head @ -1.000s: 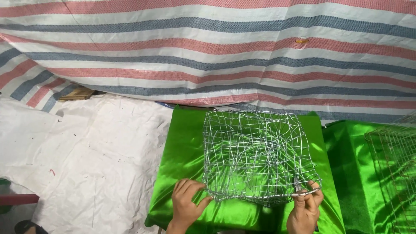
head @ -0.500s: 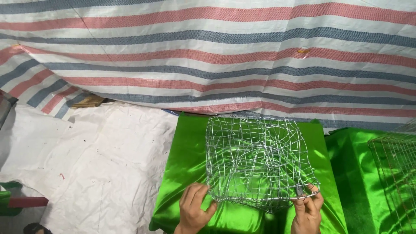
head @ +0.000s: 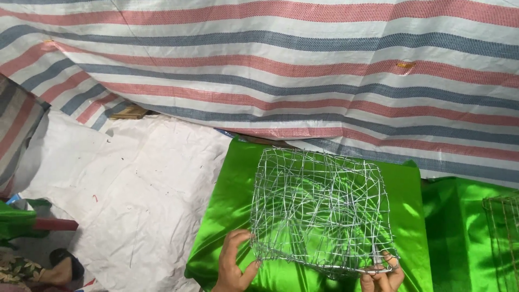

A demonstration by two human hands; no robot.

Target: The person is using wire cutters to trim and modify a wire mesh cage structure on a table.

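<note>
A square cage of tangled silver wire mesh (head: 321,208) rests on a sheet of shiny green satin fabric (head: 227,211). My left hand (head: 233,265) grips the mesh at its near left corner, fingers spread along the edge. At the near right corner my right hand (head: 383,274) pinches the wire rim between fingertips. Both hands sit at the bottom edge of the view and are partly cut off.
A red, white and blue striped tarp (head: 281,70) hangs across the back. White sheeting (head: 135,184) covers the floor at left. More green fabric (head: 465,232) with another wire frame (head: 503,238) lies at the right edge. A foot in a dark sandal (head: 59,267) shows at bottom left.
The view has shifted slightly, so the mesh and fabric sit a little further right and lower. Both hands keep their hold on the near corners.
</note>
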